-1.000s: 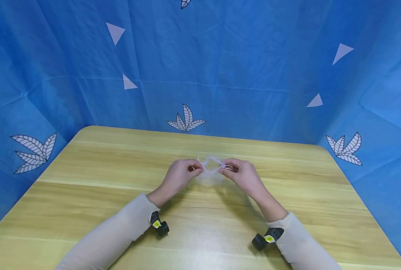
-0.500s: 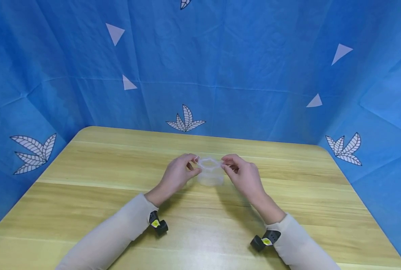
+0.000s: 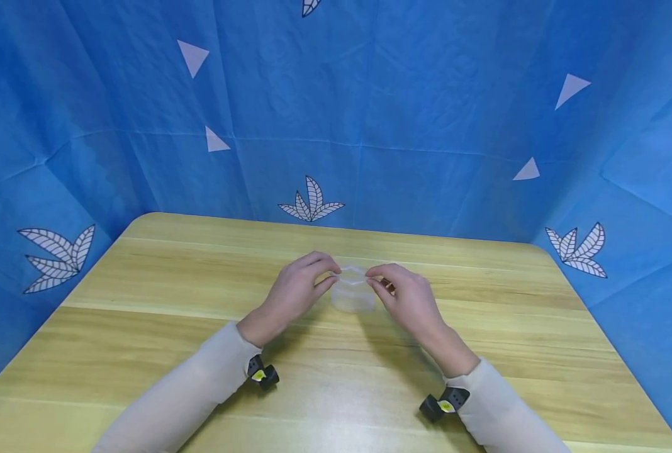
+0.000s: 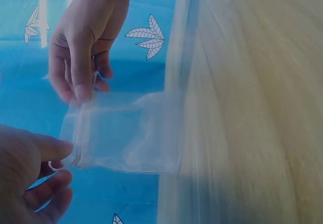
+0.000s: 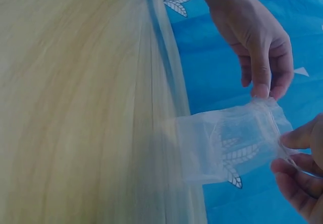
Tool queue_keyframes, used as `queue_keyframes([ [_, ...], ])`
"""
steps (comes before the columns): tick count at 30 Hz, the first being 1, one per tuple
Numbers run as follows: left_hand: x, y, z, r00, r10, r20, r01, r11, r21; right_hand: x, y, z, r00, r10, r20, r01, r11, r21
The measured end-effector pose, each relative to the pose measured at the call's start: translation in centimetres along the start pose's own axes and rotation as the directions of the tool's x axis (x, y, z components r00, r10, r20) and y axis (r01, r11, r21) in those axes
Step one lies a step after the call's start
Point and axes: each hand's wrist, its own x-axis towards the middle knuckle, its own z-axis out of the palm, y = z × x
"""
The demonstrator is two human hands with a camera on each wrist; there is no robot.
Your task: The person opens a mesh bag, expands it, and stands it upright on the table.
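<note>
A small sheer, whitish drawstring pouch [image 3: 353, 297] stands upright near the middle of the table, its mouth upward. My left hand [image 3: 293, 289] pinches the left side of the mouth between thumb and fingertips. On the opposite side, my right hand [image 3: 408, 296] pinches the rim the same way. The left wrist view shows the gathered band and thin drawstring [image 4: 78, 143] running across the pouch near its mouth, with a small loop by the left fingers. The right wrist view shows the see-through body [image 5: 202, 148], with no contents visible inside.
The wood-grain table [image 3: 336, 390] extends around both forearms. A blue cloth [image 3: 426, 113] with white leaf and triangle prints hangs behind and at both sides. Black wrist cameras [image 3: 438, 406] are strapped over the light sleeves [image 3: 200, 377].
The pouch's mouth was stretched wide between both hands, with string at the fingers. The hands then eased apart from the rim, and now both pinch it again, the left hand slightly higher.
</note>
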Motion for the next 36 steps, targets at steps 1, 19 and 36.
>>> queue_keyframes([
  [1,0.0,0.0,0.0,1.000,0.004,-0.002,-0.004,1.000,0.004,0.0,0.0,0.0,1.000,-0.002,0.002,0.002,1.000,-0.003],
  [19,-0.1,0.8,-0.4,0.990,0.097,0.106,-0.106,0.991,0.079,0.1,-0.3,-0.3,0.995,-0.041,0.088,0.041,0.999,0.003],
  [36,-0.1,1.1,-0.1,0.951,0.301,0.065,-0.307,0.947,0.097,0.1,-0.4,-0.4,0.994,-0.012,0.109,0.010,1.000,0.017],
])
